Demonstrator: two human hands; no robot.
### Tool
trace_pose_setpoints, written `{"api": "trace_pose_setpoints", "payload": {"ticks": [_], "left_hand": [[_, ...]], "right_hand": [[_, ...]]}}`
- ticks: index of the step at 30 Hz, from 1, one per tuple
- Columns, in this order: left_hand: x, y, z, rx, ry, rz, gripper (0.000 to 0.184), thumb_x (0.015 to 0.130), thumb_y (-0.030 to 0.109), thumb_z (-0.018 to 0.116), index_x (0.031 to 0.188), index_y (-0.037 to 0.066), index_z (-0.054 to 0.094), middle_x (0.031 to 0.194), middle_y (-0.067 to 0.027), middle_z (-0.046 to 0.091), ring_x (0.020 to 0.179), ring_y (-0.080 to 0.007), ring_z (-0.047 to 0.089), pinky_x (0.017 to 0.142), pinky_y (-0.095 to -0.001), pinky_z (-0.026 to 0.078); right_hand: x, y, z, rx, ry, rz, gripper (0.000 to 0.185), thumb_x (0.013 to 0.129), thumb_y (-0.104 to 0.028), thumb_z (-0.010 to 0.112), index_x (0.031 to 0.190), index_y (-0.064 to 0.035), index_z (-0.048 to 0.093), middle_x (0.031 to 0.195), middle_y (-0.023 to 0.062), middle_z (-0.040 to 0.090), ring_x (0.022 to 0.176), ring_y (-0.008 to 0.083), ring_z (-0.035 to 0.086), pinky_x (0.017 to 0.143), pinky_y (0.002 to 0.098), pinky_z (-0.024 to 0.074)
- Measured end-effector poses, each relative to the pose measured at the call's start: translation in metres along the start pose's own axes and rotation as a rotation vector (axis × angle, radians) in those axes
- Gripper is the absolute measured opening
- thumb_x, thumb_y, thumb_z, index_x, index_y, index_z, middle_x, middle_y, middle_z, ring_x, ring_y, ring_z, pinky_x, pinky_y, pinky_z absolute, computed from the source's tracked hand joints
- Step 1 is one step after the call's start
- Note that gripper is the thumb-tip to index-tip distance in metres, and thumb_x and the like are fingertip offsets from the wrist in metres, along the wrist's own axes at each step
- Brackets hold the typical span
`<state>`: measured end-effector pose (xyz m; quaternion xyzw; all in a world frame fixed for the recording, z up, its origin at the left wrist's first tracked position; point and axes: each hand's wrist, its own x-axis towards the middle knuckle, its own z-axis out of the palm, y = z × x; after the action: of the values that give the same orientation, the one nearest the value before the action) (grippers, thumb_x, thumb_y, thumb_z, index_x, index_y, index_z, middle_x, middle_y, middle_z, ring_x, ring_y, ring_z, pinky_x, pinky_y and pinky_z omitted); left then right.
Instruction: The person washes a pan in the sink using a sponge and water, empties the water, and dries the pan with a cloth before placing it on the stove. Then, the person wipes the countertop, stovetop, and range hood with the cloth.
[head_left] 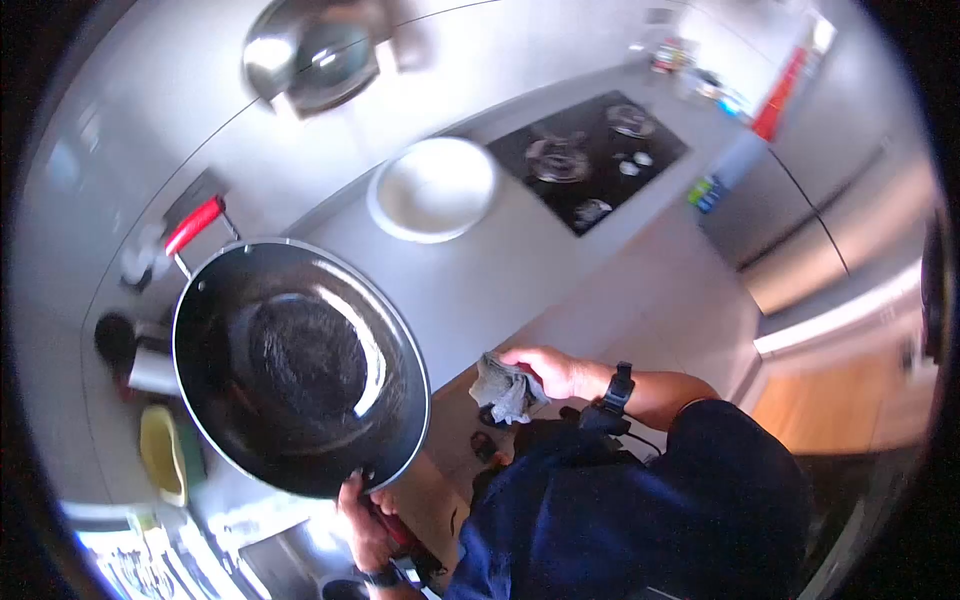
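Observation:
My left hand [365, 522] is wrapped round the long handle of a large black wok [310, 350]. The wok is tilted so its dark inside faces me, with glossy streaks of light on the right of its base. On its far rim sits a red helper handle [196, 226]. My right hand [548, 372] is closed on a crumpled grey cloth [508, 390], held apart from the wok near the counter's front edge. Each wrist has a dark band on it.
A white bowl [433, 190] stands on the grey counter [500, 275], beside a black gas hob [590, 160]. Shiny metal cookware [320, 55] hangs on the wall. At lower left are a yellow basin [162, 455] and a sink [285, 560]. A steel fridge [800, 215] stands at right.

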<state>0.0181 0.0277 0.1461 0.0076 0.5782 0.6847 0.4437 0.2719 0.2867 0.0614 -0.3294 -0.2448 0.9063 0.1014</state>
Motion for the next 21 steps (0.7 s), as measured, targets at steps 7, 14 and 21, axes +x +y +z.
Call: {"api": "trace_pose_setpoints", "payload": {"ticks": [7, 14, 21], "left_hand": [[0.034, -0.035, 0.034, 0.054, -0.206, -0.253, 0.015, 0.093, 0.015, 0.055, 0.097, 0.001, 0.056, 0.061, -0.0064, 0.052, 0.047, -0.0176, 0.052, 0.043, -0.0313, 0.046], [0.07, -0.072, 0.144, 0.278, -0.387, -0.371, 0.021, 0.096, 0.025, 0.053, 0.089, 0.005, 0.054, 0.061, -0.0054, 0.051, 0.05, -0.0194, 0.053, 0.046, -0.0309, 0.048], [0.084, -0.129, 0.309, 0.379, -0.435, -0.4, 0.025, 0.096, 0.021, 0.053, 0.077, 0.004, 0.054, 0.058, -0.0061, 0.051, 0.049, -0.02, 0.05, 0.048, -0.0334, 0.044]], "right_hand": [[-0.09, 0.068, -0.111, 0.279, -0.102, -0.152, 0.04, 0.107, -0.039, 0.035, 0.113, -0.0073, 0.058, 0.116, 0.019, 0.068, 0.093, 0.0355, 0.07, 0.085, 0.0465, 0.0563], [-0.177, 0.085, -0.188, 0.183, 0.359, -0.434, 0.034, 0.104, -0.031, 0.046, 0.116, -0.0035, 0.063, 0.112, 0.0133, 0.071, 0.097, 0.0274, 0.07, 0.092, 0.0438, 0.0555], [-0.287, 0.04, -0.297, 0.588, 0.562, -0.361, 0.032, 0.102, -0.027, 0.05, 0.111, -0.0003, 0.065, 0.107, 0.0146, 0.071, 0.101, 0.0286, 0.069, 0.094, 0.0475, 0.0555]]}}
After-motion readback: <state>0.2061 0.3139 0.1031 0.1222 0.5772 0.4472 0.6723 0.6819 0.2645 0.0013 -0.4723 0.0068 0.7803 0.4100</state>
